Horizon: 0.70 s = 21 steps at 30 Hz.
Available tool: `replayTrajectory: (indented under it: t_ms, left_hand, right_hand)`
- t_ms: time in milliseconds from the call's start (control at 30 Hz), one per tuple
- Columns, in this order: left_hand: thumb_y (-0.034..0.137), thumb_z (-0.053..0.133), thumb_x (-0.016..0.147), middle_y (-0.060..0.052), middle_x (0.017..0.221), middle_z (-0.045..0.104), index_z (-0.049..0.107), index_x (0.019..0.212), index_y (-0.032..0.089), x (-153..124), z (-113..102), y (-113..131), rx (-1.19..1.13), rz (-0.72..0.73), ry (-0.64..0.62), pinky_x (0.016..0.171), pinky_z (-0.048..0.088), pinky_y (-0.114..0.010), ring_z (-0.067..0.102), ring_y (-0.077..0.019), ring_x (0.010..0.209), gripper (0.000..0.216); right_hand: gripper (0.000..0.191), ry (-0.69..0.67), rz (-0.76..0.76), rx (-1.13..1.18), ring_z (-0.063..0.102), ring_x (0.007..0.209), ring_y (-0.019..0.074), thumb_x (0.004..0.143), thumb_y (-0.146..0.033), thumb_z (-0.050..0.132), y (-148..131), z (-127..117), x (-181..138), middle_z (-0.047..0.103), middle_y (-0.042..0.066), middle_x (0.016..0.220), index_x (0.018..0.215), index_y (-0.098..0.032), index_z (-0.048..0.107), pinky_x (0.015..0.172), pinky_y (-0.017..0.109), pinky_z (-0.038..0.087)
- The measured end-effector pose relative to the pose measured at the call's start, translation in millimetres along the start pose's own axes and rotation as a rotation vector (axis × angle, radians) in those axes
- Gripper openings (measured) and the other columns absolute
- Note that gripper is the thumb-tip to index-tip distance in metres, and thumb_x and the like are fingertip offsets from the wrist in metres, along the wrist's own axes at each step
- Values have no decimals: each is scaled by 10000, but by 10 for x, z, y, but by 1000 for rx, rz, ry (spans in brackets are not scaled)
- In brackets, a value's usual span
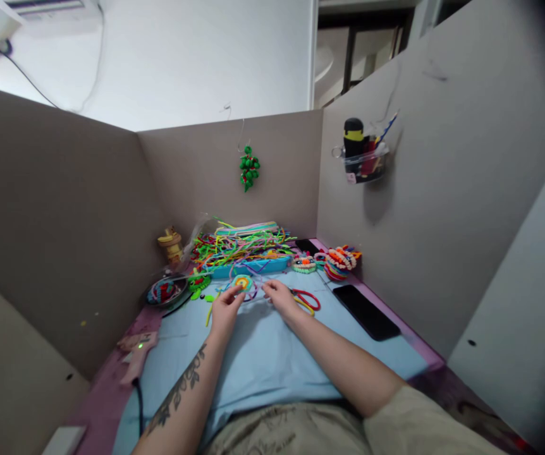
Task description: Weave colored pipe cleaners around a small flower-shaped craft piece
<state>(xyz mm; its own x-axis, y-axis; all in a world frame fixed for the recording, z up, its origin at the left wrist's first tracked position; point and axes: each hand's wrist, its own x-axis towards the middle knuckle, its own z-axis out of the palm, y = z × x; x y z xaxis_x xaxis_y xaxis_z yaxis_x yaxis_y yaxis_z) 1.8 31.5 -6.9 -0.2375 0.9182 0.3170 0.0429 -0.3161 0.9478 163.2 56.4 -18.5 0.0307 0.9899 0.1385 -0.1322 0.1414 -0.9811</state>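
Note:
My left hand [226, 306] is closed, its thumb and fingers pinching a round coil [243, 282] with rings of orange, yellow and teal. Close by on the right, the fingers of my right hand [279, 297] are pressed together around what looks like a thin purple pipe cleaner [255, 292]; its far end is hard to make out. Both hands are just above the blue cloth [263, 354]. Red-handled scissors [309, 299] lie beside my right hand, partly hidden by it. A yellow strand [208, 315] shows next to my left hand.
Behind the hands, a blue tray [220, 272] overflows with coloured pipe cleaners [244, 243]. A black phone [366, 311] lies at right, a pink glue gun [137, 357] at left. Finished-looking colourful pieces [341, 262] stand at back right. A dark bowl [177, 297] holds a red-blue piece.

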Motion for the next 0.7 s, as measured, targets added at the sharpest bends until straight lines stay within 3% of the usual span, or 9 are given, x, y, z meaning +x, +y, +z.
replayTrajectory:
  t_ms: [100,233,400,600,700]
  left_hand:
    - [353,759,541,-55,773,677,699,919,145,22,-6,11,-96,-61,5,587,435,-248,572,-145,660,435]
    - [358,770,523,9,611,603,681,959,144,25,-21,24,-158,-177,-64,436,301,-188,415,-50,448,494]
    - [384,780,493,11,621,579,675,947,128,-5,-23,39,-187,-221,-157,412,240,-181,350,-27,424,532]
    - [376,774,512,-16,683,625,683,944,145,-14,-11,66,-138,-211,-146,414,260,-184,405,-47,447,498]
    - [364,773,515,-54,763,668,694,926,152,14,-18,37,-92,-186,-78,486,363,-210,532,-112,569,469]
  right_hand:
    - [310,95,-126,-81,480,601,122,625,-221,585,4,-109,82,530,-36,690,934,-217,567,568,233,375]
    - [456,12,-343,-266,485,688,141,623,-152,551,-31,-179,100,543,-4,807,1068,-249,571,655,265,403]
    - [306,62,-502,-362,514,800,179,703,-141,473,-113,-192,67,567,43,886,942,-231,642,772,316,409]
    - [193,208,-472,-366,525,786,196,706,-188,493,-163,-301,131,561,65,858,791,-209,664,717,315,433]
    - [173,205,-455,-345,531,792,199,726,-222,499,-214,-304,106,587,56,818,770,-215,666,739,321,424]
